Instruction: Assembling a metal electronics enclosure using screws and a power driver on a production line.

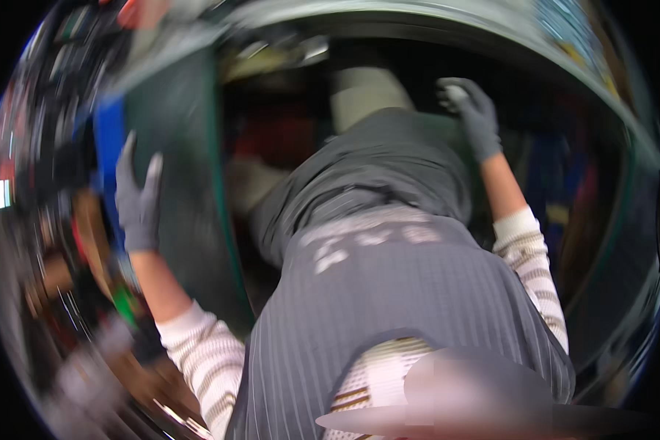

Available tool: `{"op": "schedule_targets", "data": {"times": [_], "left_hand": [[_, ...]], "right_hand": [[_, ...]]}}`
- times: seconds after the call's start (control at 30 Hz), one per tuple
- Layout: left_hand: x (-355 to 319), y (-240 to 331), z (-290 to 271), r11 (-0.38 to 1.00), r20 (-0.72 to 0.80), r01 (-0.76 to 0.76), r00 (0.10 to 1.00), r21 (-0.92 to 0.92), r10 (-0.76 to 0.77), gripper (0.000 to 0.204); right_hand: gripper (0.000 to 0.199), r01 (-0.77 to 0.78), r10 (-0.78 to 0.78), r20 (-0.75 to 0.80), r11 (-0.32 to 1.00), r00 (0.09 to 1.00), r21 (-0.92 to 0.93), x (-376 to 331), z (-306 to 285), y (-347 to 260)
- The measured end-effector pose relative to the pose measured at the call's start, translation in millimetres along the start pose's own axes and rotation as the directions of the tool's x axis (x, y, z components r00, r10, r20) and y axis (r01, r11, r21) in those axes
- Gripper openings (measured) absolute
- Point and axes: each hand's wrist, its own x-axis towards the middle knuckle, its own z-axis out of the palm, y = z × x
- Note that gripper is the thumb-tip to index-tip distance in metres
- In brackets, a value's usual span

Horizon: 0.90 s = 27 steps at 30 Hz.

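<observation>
Both of my hands wear grey gloves with paler fingertips. On the left, my left hand (pixel 138 202) is raised with thumb and fingers apart and nothing in it. It is nearest to a dark green panel (pixel 180 161), seemingly in front of its left edge. My right hand (pixel 477 117) is out to the right of my legs, below the pale edge at the top. Its fingers are loosely bent and blurred, and no object shows in them. I wear a grey striped apron (pixel 389 293) over dark trousers.
A pale grey-green surface edge (pixel 433 18) curves across the top. Beneath it are dark shadow and a blurred red thing (pixel 279 139). A blue upright thing (pixel 110 136) stands beside the green panel. Smeared clutter, including a bright green item (pixel 125 304), fills the left side.
</observation>
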Motion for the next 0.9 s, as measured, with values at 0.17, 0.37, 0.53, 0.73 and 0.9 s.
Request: {"op": "schedule_targets", "data": {"times": [0.17, 0.37, 0.53, 0.73, 0.9], "left_hand": [[-152, 148, 7, 0.784, -0.3, 0.62, 0.745, -0.019, -0.596, 0.051], [-219, 136, 98, 0.391, -0.311, 0.874, 0.3, -0.29, -0.902, 0.041], [-192, 6, 91, 0.652, -0.316, 0.757, 0.627, 0.033, -0.712, 0.038], [-113, -76, 58, 0.818, -0.383, 0.545, 0.806, 0.183, -0.451, 0.044], [-49, -185, -3, 0.843, -0.672, 0.491, 0.703, 0.222, -0.232, 0.056]], "right_hand": [[0.021, 0.07, -0.051, 0.615, 0.998, 0.787, -0.007, 102, -74, -38], [0.022, 0.18, -0.057, 0.919, 0.984, 0.391, -0.016, 171, 63, -29], [0.021, 0.339, -0.127, 0.945, 0.941, 0.302, 0.019, 150, 222, -32], [0.022, 0.185, 0.101, 0.927, 0.966, 0.361, -0.178, 132, 248, -47], [0.021, 0.337, -0.229, 0.91, 0.935, 0.346, 0.107, 133, 313, -93]]}}
